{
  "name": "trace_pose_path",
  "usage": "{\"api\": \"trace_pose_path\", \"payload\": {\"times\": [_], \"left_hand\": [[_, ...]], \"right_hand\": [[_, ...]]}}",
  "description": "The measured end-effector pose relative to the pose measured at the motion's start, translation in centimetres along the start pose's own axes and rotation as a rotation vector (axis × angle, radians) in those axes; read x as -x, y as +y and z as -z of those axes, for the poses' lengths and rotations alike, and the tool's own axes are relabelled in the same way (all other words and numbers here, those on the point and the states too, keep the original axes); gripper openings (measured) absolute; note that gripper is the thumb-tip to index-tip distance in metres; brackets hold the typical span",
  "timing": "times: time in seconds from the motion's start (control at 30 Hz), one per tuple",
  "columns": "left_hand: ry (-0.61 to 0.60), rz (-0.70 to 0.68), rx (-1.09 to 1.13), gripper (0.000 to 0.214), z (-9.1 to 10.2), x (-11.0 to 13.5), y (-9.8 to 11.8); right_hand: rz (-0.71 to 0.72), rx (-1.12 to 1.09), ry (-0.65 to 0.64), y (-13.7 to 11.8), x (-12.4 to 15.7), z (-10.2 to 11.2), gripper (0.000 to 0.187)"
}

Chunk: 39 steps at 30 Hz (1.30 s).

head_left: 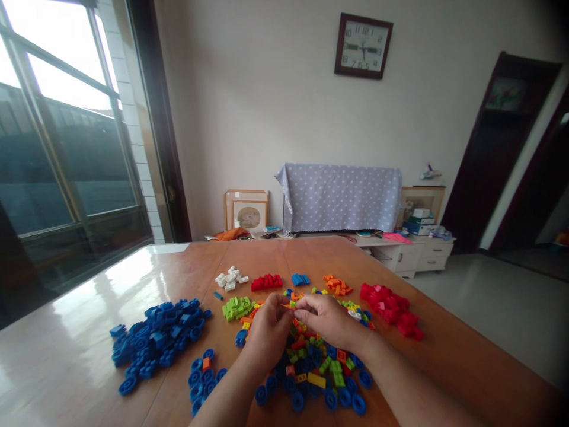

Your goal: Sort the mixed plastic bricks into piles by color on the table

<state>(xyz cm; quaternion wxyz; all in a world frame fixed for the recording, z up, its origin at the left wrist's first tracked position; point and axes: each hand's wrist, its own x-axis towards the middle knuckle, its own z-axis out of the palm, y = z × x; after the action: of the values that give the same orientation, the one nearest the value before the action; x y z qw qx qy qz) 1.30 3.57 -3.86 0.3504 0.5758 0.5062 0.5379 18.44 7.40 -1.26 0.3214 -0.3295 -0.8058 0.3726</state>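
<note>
My left hand (270, 329) and my right hand (326, 323) meet over a mixed heap of plastic toy bricks (316, 379). Thumb and fingers of each hand are pinched together, tips nearly touching. Small green and orange bits show between the fingertips; whether they are held or lie in the heap behind, I cannot tell. Green, orange, yellow and blue bricks fill the heap, with blue wheels (330, 399) along its near edge. The forearms and hands hide part of it.
Sorted piles surround the heap on the wooden table (178, 409): blue pieces (162, 335), light-green bricks (237, 308), white bricks (230, 279), red bricks (267, 282), blue bricks (300, 279), orange bricks (336, 285) and larger red pieces (391, 309). More blue wheels (202, 379) lie at front left.
</note>
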Motion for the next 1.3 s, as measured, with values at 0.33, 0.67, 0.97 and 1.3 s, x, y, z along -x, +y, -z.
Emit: {"api": "trace_pose_path", "payload": {"times": [0.33, 0.67, 0.97, 1.3], "left_hand": [[0.051, -0.004, -0.118, 0.030, 0.5, -0.1, -0.1], [0.090, -0.014, -0.149, 0.029, 0.5, -0.1, -0.3], [0.087, -0.003, -0.142, 0.027, 0.8, -0.1, 0.0], [0.078, -0.022, -0.152, 0.028, 0.8, -0.1, -0.1]], "right_hand": [[-0.236, 0.317, 0.422, 6.0, -1.3, 6.1, 0.027], [-0.557, 0.705, 0.350, 9.7, -1.1, 9.5, 0.024], [-0.529, 0.600, 0.435, 11.1, -1.2, 10.0, 0.025], [-0.467, 0.431, 0.364, 11.8, -2.2, 8.3, 0.027]]}}
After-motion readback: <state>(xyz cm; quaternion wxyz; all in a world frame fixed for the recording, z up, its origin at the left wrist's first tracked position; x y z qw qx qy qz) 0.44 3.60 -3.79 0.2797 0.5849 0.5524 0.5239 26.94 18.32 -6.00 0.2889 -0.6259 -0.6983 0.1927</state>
